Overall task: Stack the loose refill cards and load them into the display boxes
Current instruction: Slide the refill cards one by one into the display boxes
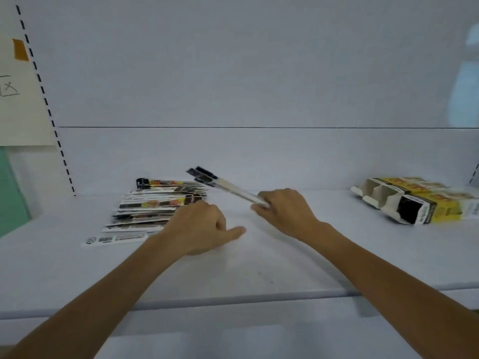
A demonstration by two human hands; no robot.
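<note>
Several loose refill cards (145, 211) lie fanned out on the white shelf (259, 268), left of centre. My left hand (204, 229) rests at the right ends of these cards with its fingers curled under and its thumb stretched out to the right. My right hand (285, 209) grips a small stack of cards (220, 183) by one end; the stack slants up and to the left above the shelf. A yellow and black display box (414, 203) lies on its side at the far right, its open end facing me.
The shelf's front edge (233, 301) runs across below my forearms. A slotted upright (44, 99) and a paper sign with orange tape (18, 99) stand at the left. The white back wall (259, 156) rises just behind the cards.
</note>
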